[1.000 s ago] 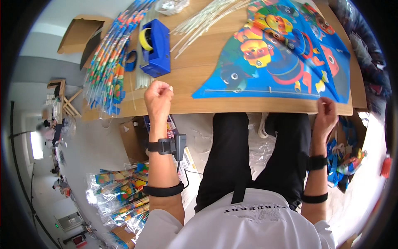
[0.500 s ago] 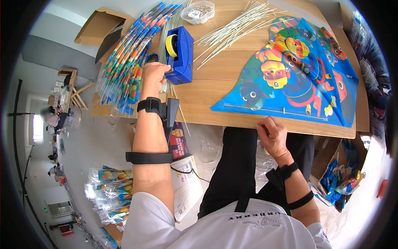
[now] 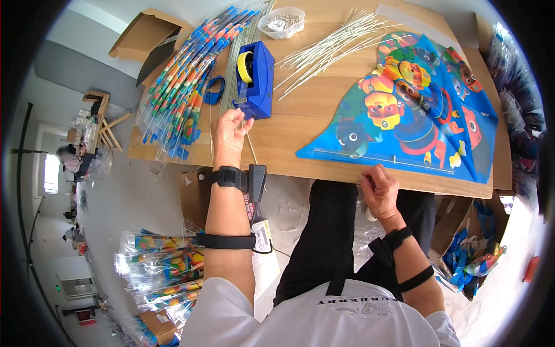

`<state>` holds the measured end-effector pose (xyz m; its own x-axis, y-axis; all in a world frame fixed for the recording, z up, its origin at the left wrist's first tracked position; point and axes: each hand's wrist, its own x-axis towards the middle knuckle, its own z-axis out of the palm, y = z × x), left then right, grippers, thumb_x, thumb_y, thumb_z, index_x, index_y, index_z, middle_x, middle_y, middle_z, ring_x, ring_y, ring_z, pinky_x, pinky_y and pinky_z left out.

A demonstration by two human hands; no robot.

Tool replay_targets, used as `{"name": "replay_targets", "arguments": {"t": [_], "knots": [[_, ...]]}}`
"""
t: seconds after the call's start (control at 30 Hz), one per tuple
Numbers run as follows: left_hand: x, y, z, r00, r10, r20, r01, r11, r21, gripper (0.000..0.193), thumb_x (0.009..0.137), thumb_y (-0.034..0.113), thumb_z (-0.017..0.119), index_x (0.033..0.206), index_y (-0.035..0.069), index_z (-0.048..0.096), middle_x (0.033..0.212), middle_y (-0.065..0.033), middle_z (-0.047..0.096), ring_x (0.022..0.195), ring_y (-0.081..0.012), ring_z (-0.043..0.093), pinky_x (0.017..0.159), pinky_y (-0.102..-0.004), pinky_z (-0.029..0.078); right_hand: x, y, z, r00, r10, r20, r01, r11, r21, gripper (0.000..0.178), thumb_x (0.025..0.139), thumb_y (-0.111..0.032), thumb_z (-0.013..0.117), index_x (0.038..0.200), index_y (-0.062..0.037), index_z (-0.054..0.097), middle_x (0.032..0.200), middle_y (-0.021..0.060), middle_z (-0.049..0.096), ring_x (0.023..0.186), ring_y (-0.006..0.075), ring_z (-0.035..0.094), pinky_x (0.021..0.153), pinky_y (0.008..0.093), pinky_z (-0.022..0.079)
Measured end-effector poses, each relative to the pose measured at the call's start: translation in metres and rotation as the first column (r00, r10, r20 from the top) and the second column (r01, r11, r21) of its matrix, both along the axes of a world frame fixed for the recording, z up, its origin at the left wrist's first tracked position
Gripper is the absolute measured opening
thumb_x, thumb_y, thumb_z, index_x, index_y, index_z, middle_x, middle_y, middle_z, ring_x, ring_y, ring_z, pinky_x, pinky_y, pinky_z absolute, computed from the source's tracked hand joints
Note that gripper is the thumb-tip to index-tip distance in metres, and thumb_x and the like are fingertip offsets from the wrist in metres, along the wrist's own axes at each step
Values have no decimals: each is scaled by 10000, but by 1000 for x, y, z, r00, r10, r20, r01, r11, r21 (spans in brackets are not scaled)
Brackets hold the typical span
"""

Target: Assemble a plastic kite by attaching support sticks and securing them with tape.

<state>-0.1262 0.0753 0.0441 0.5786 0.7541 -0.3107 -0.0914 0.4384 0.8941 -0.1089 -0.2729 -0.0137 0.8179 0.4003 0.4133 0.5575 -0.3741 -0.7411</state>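
The left hand [image 3: 230, 136] has its fingers drawn narrow at the near end of the blue tape dispenser [image 3: 263, 84]; whether they pinch any tape I cannot tell. The right hand [image 3: 380, 194] is curled over the table's near edge, its fingertips partly hidden, so I cannot say whether anything is between them. Just beyond those fingers lies the blue printed sheet [image 3: 416, 124], spread out, with a pale stick along its near edge.

Directly ahead of the left fingers, the dispenser (a yellow roll in its cradle) stands between them and the white tub [image 3: 281, 23] of small pieces. To their left are a blue ring-shaped thing [image 3: 214, 91] and a sheaf of rolled printed sheets [image 3: 191, 81]; clear rods [image 3: 232, 72] run away from them alongside the dispenser. Farther off, between the two hands' reach, pale sticks [image 3: 329, 52] lie fanned out.

Beneath everything is a wooden tabletop [image 3: 312, 124]. Below and left of the left fingers, wrapped printed pieces [image 3: 165, 269] are heaped on the grey floor [image 3: 141, 199]; right of the right fingers, an open carton [image 3: 448, 237] holds blue scraps. Well away to the left stand a wooden trestle [image 3: 107, 133] and a bright window [image 3: 51, 173].
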Motion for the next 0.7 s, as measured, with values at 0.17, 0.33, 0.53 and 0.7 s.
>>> {"name": "replay_targets", "arguments": {"t": [0.17,0.33,0.53,0.7], "knots": [[7,1,2,991,-77,-108,38,944,-329,61,826,73,534,798,21,521,813,-86,549,771,-203,552,683,-377,438,-1,2,3,1000,-8,11,8,1000,-4,96,736,-13,622,743,-64,542,672,90,543,564,296,558,493,358,435],[12,13,2,975,-171,-139,92,888,-451,87,835,85,519,776,21,509,791,-89,533,778,-215,551,682,-356,423,-1,3,3,998,-28,52,29,999,-23,95,733,-12,620,747,-67,544,665,90,536,560,297,550,492,361,429],[18,21,-3,978,-187,-88,125,874,-470,132,810,60,495,684,33,468,828,-105,531,819,-233,546,740,-397,447,-2,4,4,998,-33,57,32,999,20,93,733,-14,618,751,-67,544,671,92,534,566,302,550,499,367,432],[15,-2,-2,985,-101,-137,42,926,-376,106,821,86,498,726,41,482,911,-89,536,909,-245,548,764,-413,435,-2,0,-1,997,-48,52,48,999,-2,85,739,-24,617,757,-68,546,678,95,538,577,310,553,503,371,435]]}}
